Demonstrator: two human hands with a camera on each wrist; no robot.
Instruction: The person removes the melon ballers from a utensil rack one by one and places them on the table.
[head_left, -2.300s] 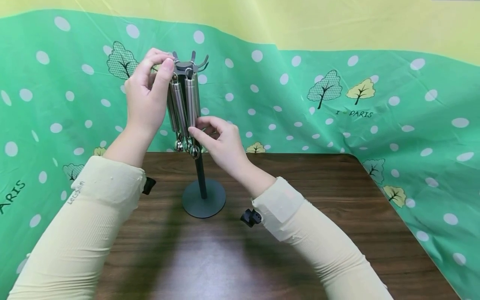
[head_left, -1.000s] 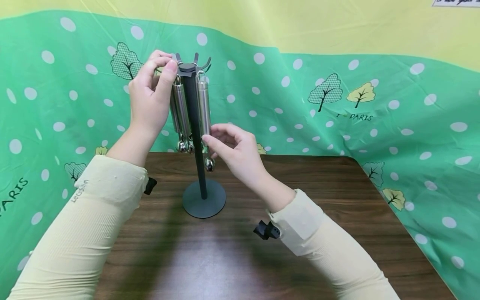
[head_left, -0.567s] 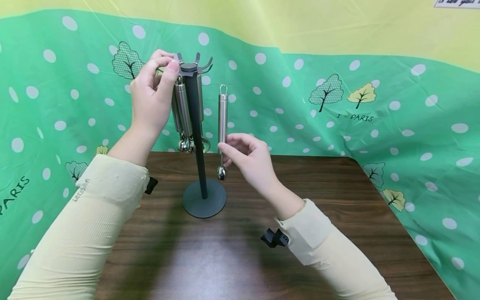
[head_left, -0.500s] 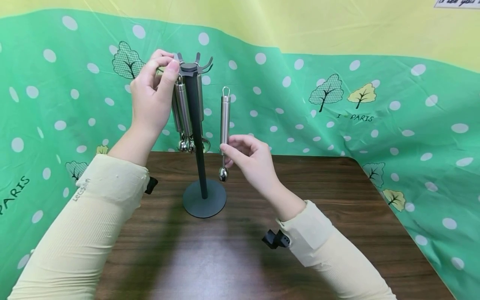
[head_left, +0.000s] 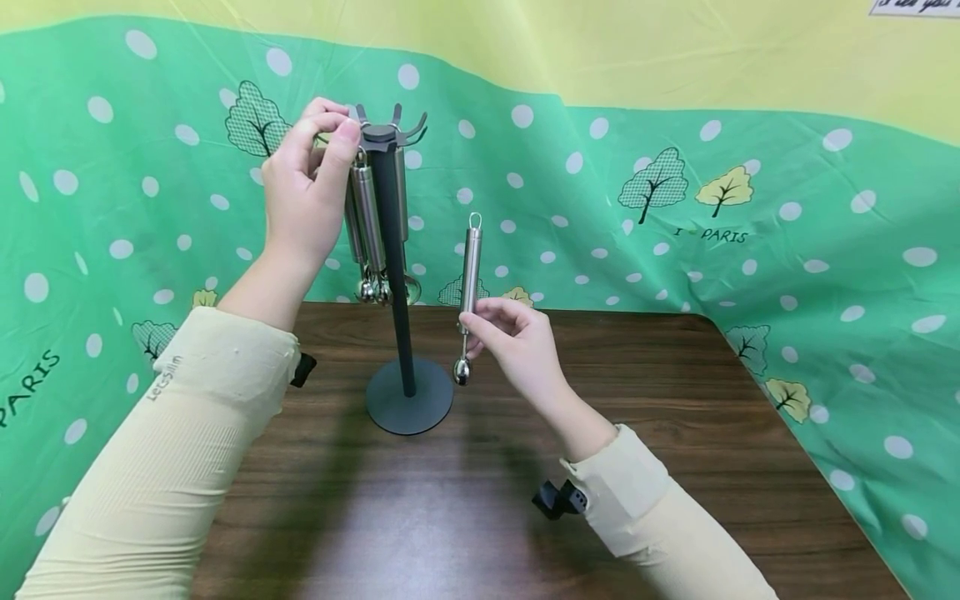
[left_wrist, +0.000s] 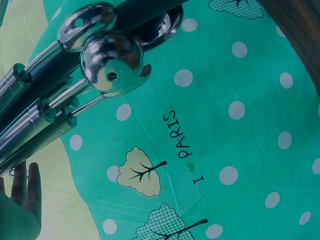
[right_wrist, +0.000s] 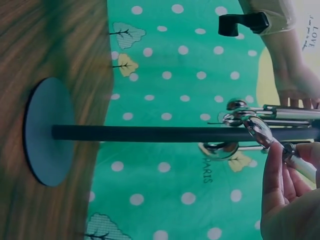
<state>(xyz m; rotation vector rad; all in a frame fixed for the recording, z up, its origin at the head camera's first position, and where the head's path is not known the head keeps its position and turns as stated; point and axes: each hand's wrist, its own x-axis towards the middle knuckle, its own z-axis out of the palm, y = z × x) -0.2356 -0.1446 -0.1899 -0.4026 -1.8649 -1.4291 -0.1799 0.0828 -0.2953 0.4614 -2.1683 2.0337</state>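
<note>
My right hand (head_left: 525,354) pinches a stainless steel melon baller (head_left: 471,271) low on its handle, near the scoop. It stands nearly upright, loop up and scoop down, just right of the dark utensil stand (head_left: 400,321) and apart from it. At the stand's top, my left hand (head_left: 303,187) grips one of the hooks between thumb and fingers; the fingertips are partly hidden. Several other steel utensils (head_left: 366,217) hang from the hooks; the left wrist view shows round scoops (left_wrist: 112,62) with small holes. The right wrist view shows the held scoop (right_wrist: 257,131) close up.
The stand's round base (head_left: 409,417) rests on a dark wood-grain table (head_left: 675,400). Behind and at the sides hangs a green and yellow cloth (head_left: 540,192) with dots and trees. Bare hooks (head_left: 415,129) curve up at the stand's right. Each wrist wears a black camera (head_left: 558,500).
The right hand has lifted the melon baller off its hook and carried it right and down, away from the stand. The stand's top has turned a little; the left hand stays on it.
</note>
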